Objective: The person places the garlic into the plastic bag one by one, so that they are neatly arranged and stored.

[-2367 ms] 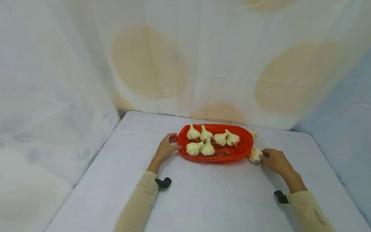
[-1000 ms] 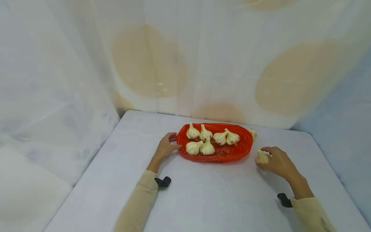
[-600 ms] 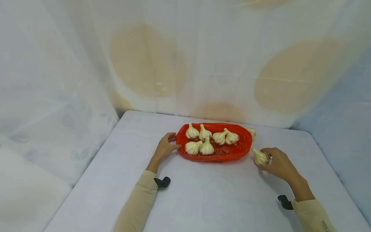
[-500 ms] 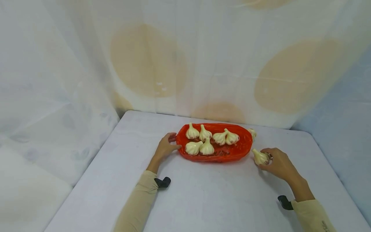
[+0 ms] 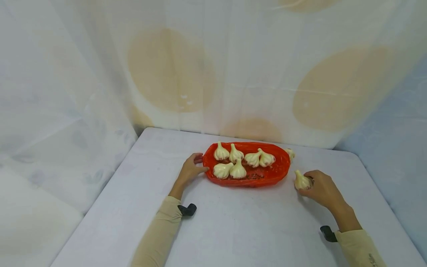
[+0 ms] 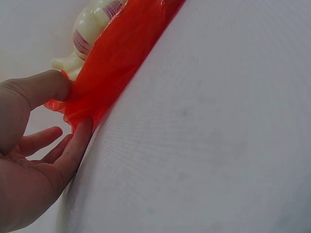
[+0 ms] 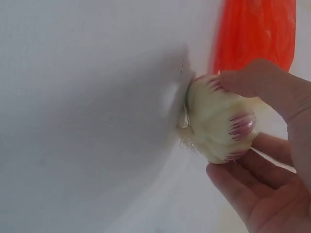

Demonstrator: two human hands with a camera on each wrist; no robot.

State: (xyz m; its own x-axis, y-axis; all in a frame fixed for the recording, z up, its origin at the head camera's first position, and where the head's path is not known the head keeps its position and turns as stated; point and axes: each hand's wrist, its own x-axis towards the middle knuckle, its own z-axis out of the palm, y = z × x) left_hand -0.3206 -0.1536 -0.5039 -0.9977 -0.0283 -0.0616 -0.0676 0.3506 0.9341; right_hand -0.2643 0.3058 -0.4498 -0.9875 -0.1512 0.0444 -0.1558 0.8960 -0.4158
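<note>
My left hand (image 5: 191, 168) holds the left end of a shallow oval tray covered in red plastic (image 5: 267, 182). In the left wrist view, the thumb lies at the rim of the red plastic (image 6: 114, 63) and the fingers spread along its end. To the right of the tray, my right hand (image 5: 321, 187) grips a garlic bulb (image 5: 301, 181) between thumb and fingers, its stem pointing up. The right wrist view shows the root end and purple streaks of this garlic bulb (image 7: 221, 119), close over the table.
Several garlic bulbs (image 5: 238, 170) sit in the tray, mostly towards its left and middle. Another garlic bulb (image 5: 290, 154) lies behind the tray's right end. Patterned cloth (image 5: 253, 74) hangs behind the white table (image 5: 233, 222).
The right hand has taken the garlic bulb from beside the tray's right end and drawn it slightly right, turning its stem about. The left hand stays at the tray.
</note>
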